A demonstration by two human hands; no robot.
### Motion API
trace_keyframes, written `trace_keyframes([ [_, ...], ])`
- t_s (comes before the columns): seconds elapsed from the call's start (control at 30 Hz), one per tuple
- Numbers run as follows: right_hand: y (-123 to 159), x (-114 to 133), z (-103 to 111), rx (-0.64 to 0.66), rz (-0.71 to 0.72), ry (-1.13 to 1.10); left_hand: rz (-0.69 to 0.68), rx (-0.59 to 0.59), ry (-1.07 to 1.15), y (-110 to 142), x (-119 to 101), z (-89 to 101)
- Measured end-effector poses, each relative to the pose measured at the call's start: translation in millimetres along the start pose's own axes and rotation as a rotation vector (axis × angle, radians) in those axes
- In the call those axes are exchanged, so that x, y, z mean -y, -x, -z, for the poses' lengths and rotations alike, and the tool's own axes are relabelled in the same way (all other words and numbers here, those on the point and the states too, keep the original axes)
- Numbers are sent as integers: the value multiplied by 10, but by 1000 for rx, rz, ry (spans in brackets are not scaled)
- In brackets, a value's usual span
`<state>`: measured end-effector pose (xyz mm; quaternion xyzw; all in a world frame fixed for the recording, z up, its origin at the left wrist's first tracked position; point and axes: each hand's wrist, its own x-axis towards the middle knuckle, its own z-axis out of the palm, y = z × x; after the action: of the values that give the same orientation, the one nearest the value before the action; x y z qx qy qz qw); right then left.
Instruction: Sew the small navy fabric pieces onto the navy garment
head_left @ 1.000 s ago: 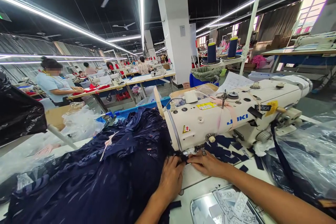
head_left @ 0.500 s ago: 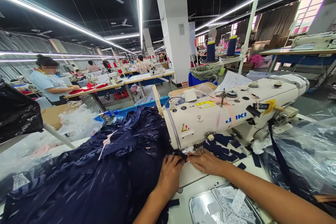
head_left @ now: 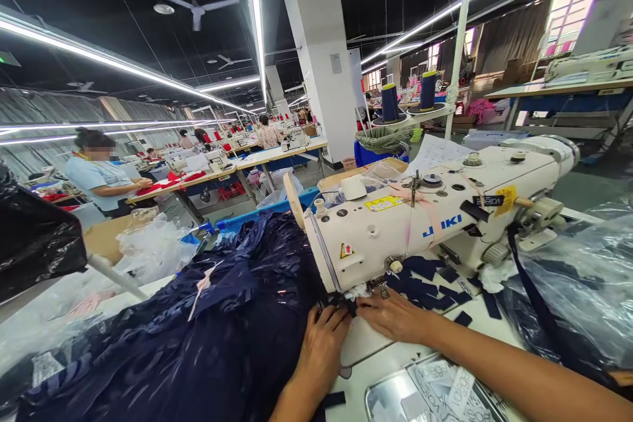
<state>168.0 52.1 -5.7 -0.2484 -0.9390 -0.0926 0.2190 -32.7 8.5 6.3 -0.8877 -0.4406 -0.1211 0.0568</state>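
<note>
A white sewing machine (head_left: 390, 227) stretches across the bench from centre to right. My left hand (head_left: 321, 346) is at its needle end, fingers bent and pressed onto the edge of a navy garment (head_left: 232, 343). Close beside it, my right hand (head_left: 395, 316) has its fingertips drawn together on the dark fabric by the presser foot. What lies exactly under the fingertips is partly hidden. The garment spreads in a large heap over the left side. Small navy fabric pieces (head_left: 420, 287) lie behind my right hand.
In front of my right forearm, a metal tray (head_left: 372, 402) holds several printed labels (head_left: 445, 382). Clear plastic (head_left: 588, 283) is bunched at the right, and a black bag (head_left: 39, 231) hangs at the left. Thread cones (head_left: 390, 103) stand behind the machine. A co-worker (head_left: 99, 171) stands at another bench.
The view has shifted slightly. Both hands stay at the needle end, with only a small shift of the left fingers on the fabric. The garment heap looks nearly the same.
</note>
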Motion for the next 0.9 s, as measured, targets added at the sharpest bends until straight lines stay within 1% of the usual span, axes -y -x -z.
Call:
trace_keyframes([
  [0.2,-6,-6,-20,23,-3,9,35,59,16,-35,25,25],
  [0.33,-22,9,-36,32,-35,-1,49,111,60,-47,46,41],
  [0.53,-34,17,-79,11,-104,-61,93,117,65,-96,73,68],
  [0.67,-15,-30,-99,62,-160,-144,108,120,93,-139,108,82],
  [0.77,-16,-107,-169,90,-238,-199,101,82,106,-166,142,80],
  [0.83,-48,-169,-255,59,-350,-291,91,38,111,-179,161,65],
  [0.9,-106,-225,-356,-3,-483,-403,82,-18,103,-183,169,35],
])
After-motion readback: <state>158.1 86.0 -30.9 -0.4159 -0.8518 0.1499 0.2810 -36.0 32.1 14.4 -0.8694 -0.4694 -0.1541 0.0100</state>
